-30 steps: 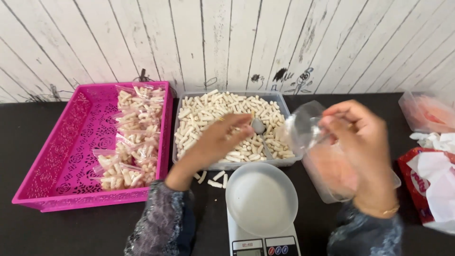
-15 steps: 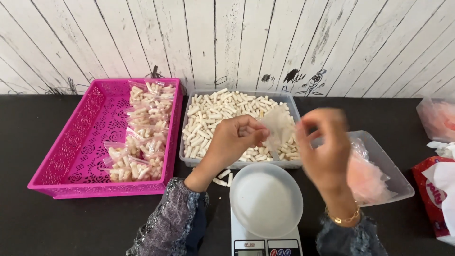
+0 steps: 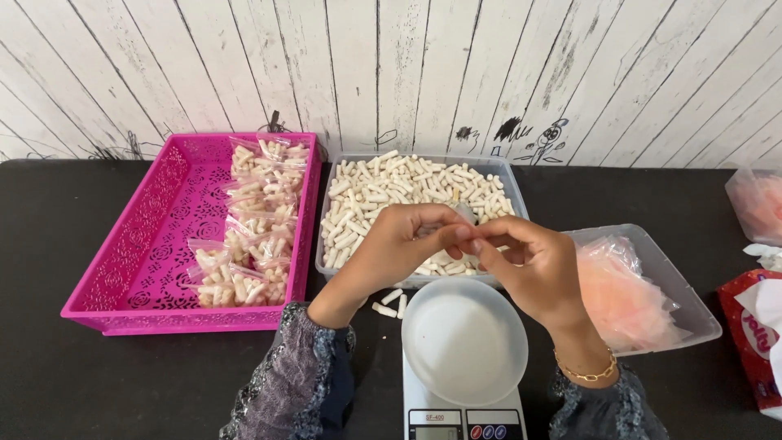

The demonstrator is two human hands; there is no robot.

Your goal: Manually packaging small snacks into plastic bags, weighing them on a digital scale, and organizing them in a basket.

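My left hand (image 3: 399, 244) and my right hand (image 3: 533, 265) meet over the front of a clear tub (image 3: 505, 175) filled with short cream-coloured sticks. Their fingertips pinch a small clear plastic bag (image 3: 464, 213) between them; most of it is hidden by the fingers. Just below the hands a translucent round bowl (image 3: 464, 342) sits on a white kitchen scale (image 3: 464, 422). A few loose sticks (image 3: 388, 303) lie on the black table by my left wrist.
A pink perforated basket (image 3: 138, 236) at the left holds several filled bags (image 3: 252, 228). A clear tray (image 3: 688, 305) of empty pinkish bags stands at the right. Red packaging with white tissue (image 3: 757, 334) is at the right edge. A white plank wall runs behind.
My right hand has come in from the right with the clear bag to join my left hand over the tub. The view shifted slightly.
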